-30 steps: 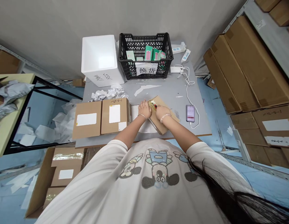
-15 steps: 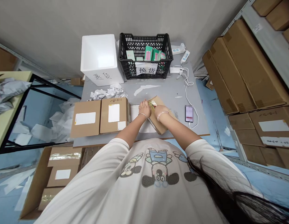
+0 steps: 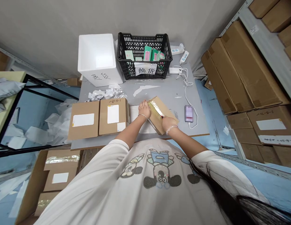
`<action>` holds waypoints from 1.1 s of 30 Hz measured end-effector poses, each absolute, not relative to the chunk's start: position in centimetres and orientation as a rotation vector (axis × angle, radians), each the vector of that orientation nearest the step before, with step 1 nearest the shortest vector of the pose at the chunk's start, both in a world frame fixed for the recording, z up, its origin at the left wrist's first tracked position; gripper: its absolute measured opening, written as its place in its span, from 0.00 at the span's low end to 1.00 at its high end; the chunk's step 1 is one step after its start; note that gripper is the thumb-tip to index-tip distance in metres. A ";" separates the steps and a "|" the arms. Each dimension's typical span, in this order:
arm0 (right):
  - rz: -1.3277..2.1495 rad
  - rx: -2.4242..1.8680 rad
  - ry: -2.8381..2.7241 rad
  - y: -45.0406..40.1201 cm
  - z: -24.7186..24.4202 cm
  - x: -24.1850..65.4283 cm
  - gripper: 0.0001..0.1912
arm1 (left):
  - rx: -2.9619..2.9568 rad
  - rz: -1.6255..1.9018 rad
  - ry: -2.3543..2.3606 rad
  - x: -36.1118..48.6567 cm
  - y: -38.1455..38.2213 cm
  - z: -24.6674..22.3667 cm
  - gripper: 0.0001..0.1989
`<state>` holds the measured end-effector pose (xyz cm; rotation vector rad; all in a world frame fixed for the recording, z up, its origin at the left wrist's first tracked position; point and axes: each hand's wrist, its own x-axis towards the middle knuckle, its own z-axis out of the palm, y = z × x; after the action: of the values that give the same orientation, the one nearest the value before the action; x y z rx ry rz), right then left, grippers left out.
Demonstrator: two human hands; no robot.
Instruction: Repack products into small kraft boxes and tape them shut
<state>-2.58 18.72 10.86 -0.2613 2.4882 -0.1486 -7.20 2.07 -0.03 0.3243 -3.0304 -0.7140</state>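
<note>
Your left forearm reaches forward and inward, and your left hand (image 3: 144, 109), a thin bangle at its wrist, lies palm down along the left edge of the tilted carton (image 3: 156, 118), fingers nearly together and clamped on nothing. Your right forearm comes in from the other side, and your right hand (image 3: 168, 123), below which sits a beaded bracelet, is closed around a small red-and-black tool (image 3: 162, 117); your fingers hide most of it, so it is probably a cutter, though I can't be sure. Its tip meets the shiny tape (image 3: 156, 107) running along the carton's top. That carton sits near the front of the grey surface (image 3: 169, 87), directly before you, turned at an angle.

Farthest left and low, a big open carton (image 3: 30, 184) holds smaller brown boxes (image 3: 60, 179), some with shiny tape and one with a white label. On the surface, two labelled brown cartons (image 3: 112, 128) stand side by side, left of your left hand. Behind them is an open-topped white foam box (image 3: 97, 70) with handwriting on its front. Just beside it, right, the black crate (image 3: 167, 61) carries a paper sign and holds small green-and-pink packs (image 3: 147, 53), several of them upright.
</note>
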 end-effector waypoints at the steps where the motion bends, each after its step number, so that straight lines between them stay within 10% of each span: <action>1: -0.038 -0.219 2.500 19.4 11.0 -2.0 0.18 | 0.319 -0.715 -3.019 -7.2 2.0 -0.1 0.20; 19: 0.079 -0.116 2.665 33.2 12.6 2.8 0.19 | 0.264 -0.564 -2.965 -5.8 1.8 1.4 0.22; 33: -1.282 0.659 2.250 31.8 2.8 4.5 0.18 | -1.641 -0.470 -2.997 -5.4 7.2 4.1 0.57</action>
<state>4.52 31.83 2.79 0.6591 2.2504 -1.2820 -5.39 7.17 4.09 -1.6412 -2.9969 -0.4700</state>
